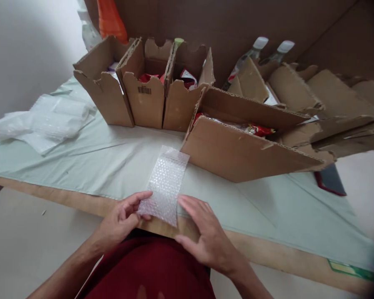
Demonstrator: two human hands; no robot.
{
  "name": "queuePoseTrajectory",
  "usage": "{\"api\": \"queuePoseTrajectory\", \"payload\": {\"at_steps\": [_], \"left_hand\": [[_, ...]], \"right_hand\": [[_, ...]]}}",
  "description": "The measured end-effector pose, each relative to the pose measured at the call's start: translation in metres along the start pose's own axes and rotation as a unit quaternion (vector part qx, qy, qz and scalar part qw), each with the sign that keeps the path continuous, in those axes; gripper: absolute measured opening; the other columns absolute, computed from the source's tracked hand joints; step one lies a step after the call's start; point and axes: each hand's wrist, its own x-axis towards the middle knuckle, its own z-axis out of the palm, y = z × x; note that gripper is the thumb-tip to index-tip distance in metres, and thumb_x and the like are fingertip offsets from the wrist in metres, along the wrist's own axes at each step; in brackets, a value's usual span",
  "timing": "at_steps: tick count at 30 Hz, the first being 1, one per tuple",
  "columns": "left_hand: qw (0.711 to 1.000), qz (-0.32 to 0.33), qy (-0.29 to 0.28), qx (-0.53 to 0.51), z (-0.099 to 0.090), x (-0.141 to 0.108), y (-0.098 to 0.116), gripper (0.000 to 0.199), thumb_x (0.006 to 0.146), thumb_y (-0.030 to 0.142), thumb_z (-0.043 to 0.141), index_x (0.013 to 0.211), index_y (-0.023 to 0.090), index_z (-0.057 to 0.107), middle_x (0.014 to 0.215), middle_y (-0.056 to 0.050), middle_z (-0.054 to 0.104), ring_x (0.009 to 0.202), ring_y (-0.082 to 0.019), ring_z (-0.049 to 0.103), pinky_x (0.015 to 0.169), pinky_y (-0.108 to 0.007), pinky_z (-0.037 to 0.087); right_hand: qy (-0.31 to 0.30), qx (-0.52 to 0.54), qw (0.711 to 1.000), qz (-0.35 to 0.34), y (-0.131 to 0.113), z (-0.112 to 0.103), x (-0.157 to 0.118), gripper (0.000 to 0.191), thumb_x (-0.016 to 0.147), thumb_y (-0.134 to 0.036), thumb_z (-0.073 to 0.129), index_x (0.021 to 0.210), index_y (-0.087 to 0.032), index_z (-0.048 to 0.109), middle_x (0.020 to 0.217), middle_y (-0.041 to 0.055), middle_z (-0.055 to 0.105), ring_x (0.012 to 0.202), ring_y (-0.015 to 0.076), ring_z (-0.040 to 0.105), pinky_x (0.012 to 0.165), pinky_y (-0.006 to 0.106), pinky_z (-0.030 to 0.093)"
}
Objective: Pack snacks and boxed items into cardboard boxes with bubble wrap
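A clear bubble wrap bag (167, 178) lies on the pale green cloth, its near end reaching over the table's front edge. My left hand (123, 218) grips its near left corner, with fingers both above and below the plastic. At the right side of the bag is my right hand (205, 230), its thumb and fingers apart and the fingertips close to the bag's edge. I cannot tell whether they touch it. Whether anything lies inside the bag is not clear.
Open cardboard boxes (148, 104) stand along the back, several with red packets inside. A long cardboard box (237, 151) juts forward at the right. More clear plastic wrap (56, 118) is heaped at the left. Behind the boxes are two white-capped bottles (255, 50).
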Motion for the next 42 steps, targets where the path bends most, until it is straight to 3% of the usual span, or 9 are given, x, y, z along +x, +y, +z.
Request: {"api": "queuePoseTrajectory", "payload": {"at_steps": [6, 11, 14, 19, 26, 29, 31, 35, 42], "left_hand": [[0.946, 0.172, 0.076, 0.264, 0.002, -0.007, -0.001, 0.034, 0.088, 0.019, 0.062, 0.118, 0.027, 0.077, 0.102, -0.004, 0.078, 0.093, -0.020, 0.075, 0.080, -0.030, 0.062], [0.884, 0.298, 0.154, 0.326, 0.001, -0.010, -0.004, 0.026, 0.090, 0.016, 0.067, 0.111, 0.028, 0.078, 0.112, -0.007, 0.067, 0.083, -0.014, 0.070, 0.066, -0.023, 0.058], [0.889, 0.292, 0.157, 0.315, 0.004, -0.006, -0.003, 0.016, 0.090, 0.018, 0.068, 0.100, 0.024, 0.079, 0.118, -0.009, 0.068, 0.083, -0.015, 0.070, 0.068, -0.025, 0.058], [0.923, 0.215, 0.131, 0.292, 0.007, 0.003, 0.001, 0.016, 0.094, 0.026, 0.064, 0.088, 0.020, 0.076, 0.094, -0.006, 0.073, 0.080, -0.017, 0.070, 0.065, -0.025, 0.054], [0.898, 0.216, 0.173, 0.342, 0.006, 0.008, -0.009, 0.022, 0.096, 0.027, 0.060, 0.077, 0.019, 0.068, 0.082, -0.004, 0.068, 0.074, -0.015, 0.065, 0.067, -0.027, 0.048], [0.891, 0.210, 0.173, 0.364, 0.005, 0.008, -0.011, 0.023, 0.097, 0.025, 0.059, 0.075, 0.019, 0.065, 0.081, -0.002, 0.065, 0.071, -0.014, 0.062, 0.064, -0.027, 0.045], [0.890, 0.207, 0.162, 0.372, 0.005, 0.008, -0.011, 0.024, 0.097, 0.024, 0.058, 0.075, 0.019, 0.064, 0.082, -0.002, 0.064, 0.070, -0.013, 0.061, 0.064, -0.027, 0.044], [0.887, 0.205, 0.147, 0.387, 0.005, 0.009, -0.009, 0.025, 0.097, 0.024, 0.056, 0.074, 0.018, 0.063, 0.083, -0.002, 0.063, 0.071, -0.013, 0.061, 0.066, -0.027, 0.045], [0.872, 0.180, 0.148, 0.431, 0.004, 0.012, -0.007, 0.027, 0.099, 0.028, 0.057, 0.074, 0.019, 0.062, 0.078, 0.000, 0.059, 0.064, -0.012, 0.057, 0.061, -0.027, 0.045]], "right_hand": [[0.096, 0.058, 0.994, -0.014, -0.006, 0.044, 0.018, 0.033, 0.095, -0.006, 0.055, 0.122, -0.022, 0.063, 0.105, 0.0048, 0.077, 0.098, 0.0216, 0.069, 0.085, 0.039, 0.053], [0.100, 0.118, 0.988, 0.022, -0.006, 0.044, 0.022, 0.018, 0.097, -0.011, 0.061, 0.108, -0.022, 0.069, 0.094, 0.0015, 0.077, 0.087, 0.0180, 0.069, 0.081, 0.034, 0.051], [0.079, 0.134, 0.986, 0.061, -0.008, 0.035, 0.020, 0.014, 0.097, -0.013, 0.061, 0.100, -0.022, 0.071, 0.090, 0.0002, 0.076, 0.084, 0.0169, 0.068, 0.080, 0.032, 0.051], [0.087, 0.092, 0.989, 0.081, -0.008, 0.033, 0.022, 0.015, 0.099, -0.018, 0.059, 0.087, -0.022, 0.065, 0.082, -0.0003, 0.073, 0.077, 0.0169, 0.065, 0.076, 0.032, 0.049], [0.098, -0.050, 0.991, 0.081, -0.004, 0.050, 0.032, 0.024, 0.101, -0.024, 0.057, 0.077, -0.022, 0.057, 0.077, 0.0016, 0.068, 0.071, 0.0175, 0.061, 0.070, 0.032, 0.045], [0.110, -0.059, 0.989, 0.077, -0.003, 0.048, 0.033, 0.008, 0.101, -0.023, 0.058, 0.096, -0.020, 0.064, 0.081, 0.0015, 0.069, 0.066, 0.0164, 0.060, 0.068, 0.032, 0.046], [0.140, -0.052, 0.986, 0.071, -0.004, 0.041, 0.029, 0.015, 0.101, -0.022, 0.058, 0.115, -0.019, 0.063, 0.088, 0.0026, 0.071, 0.065, 0.0158, 0.061, 0.068, 0.032, 0.049], [0.176, -0.076, 0.981, 0.017, -0.009, 0.029, 0.018, 0.022, 0.098, -0.018, 0.062, 0.120, -0.022, 0.061, 0.104, 0.0079, 0.073, 0.089, 0.0219, 0.069, 0.078, 0.036, 0.051], [0.043, -0.087, 0.994, -0.040, -0.014, 0.043, 0.020, 0.021, 0.098, -0.014, 0.058, 0.117, -0.019, 0.065, 0.122, 0.0112, 0.073, 0.113, 0.0283, 0.065, 0.093, 0.045, 0.048]]}}
